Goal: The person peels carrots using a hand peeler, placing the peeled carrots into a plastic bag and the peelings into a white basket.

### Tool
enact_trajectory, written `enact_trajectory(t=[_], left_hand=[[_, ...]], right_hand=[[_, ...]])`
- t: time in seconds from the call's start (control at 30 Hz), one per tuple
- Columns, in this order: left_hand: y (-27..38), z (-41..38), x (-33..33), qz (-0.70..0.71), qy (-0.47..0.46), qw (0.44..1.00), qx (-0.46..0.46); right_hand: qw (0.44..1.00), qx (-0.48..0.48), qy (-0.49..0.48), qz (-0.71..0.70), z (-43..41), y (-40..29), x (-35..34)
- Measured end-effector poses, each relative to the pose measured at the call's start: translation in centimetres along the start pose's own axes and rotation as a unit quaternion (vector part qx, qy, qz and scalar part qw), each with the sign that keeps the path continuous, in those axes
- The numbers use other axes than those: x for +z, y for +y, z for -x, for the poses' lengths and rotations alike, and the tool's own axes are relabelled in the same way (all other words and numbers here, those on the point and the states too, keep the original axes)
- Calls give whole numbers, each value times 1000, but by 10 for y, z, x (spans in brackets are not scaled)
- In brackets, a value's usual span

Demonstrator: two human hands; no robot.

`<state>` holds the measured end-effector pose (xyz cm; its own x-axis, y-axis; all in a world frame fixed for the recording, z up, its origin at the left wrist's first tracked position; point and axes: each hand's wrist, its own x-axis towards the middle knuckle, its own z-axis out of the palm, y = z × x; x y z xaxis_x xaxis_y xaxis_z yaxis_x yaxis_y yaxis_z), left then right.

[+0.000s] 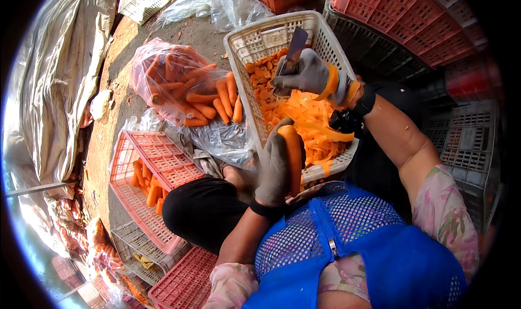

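Observation:
My left hand (273, 168), in a grey work glove, holds a carrot (290, 152) nearly upright over the near edge of a white plastic crate (242, 87). Above the crate, my gloved right hand (309, 75) grips a knife-like tool (297, 44) with a wide, flat metal blade pointing away from me. Its lower end is partly hidden by my fingers. Long carrot peelings (309, 121) heap up in the near part of the crate, one strip draping towards its right side. Cut carrot pieces (262, 79) lie in the far part. The two hands are apart.
Left of the crate, a clear plastic bag (163, 56) spills whole carrots (224, 95) onto plastic sheeting (224, 140). A tilted pink crate (163, 158) holds peeled-looking carrots (148, 182) beside my knee. Stacked red crates (403, 20) stand at right; a tarp (61, 85) hangs left.

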<state>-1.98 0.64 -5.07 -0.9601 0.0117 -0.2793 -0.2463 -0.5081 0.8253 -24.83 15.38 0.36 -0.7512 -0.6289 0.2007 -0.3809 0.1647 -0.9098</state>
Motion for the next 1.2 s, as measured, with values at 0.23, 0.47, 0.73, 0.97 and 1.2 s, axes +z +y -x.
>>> enact_trajectory(t=[0.23, 0.47, 0.73, 0.97, 1.2], left_hand=[[25, -23, -3, 155, 140, 978, 7], [11, -12, -7, 64, 69, 995, -34], [29, -11, -3, 130, 55, 990, -1], [21, -22, -19, 281, 72, 955, -67], [15, -13, -4, 166, 59, 983, -44]], right_hand=[[987, 52, -40, -148, 47, -35, 9], [969, -23, -235, -71, 64, -31, 39], [990, 101, 62, -75, 7, -17, -17], [962, 82, -125, -227, 73, -55, 35], [965, 58, -228, -114, 53, -44, 29]])
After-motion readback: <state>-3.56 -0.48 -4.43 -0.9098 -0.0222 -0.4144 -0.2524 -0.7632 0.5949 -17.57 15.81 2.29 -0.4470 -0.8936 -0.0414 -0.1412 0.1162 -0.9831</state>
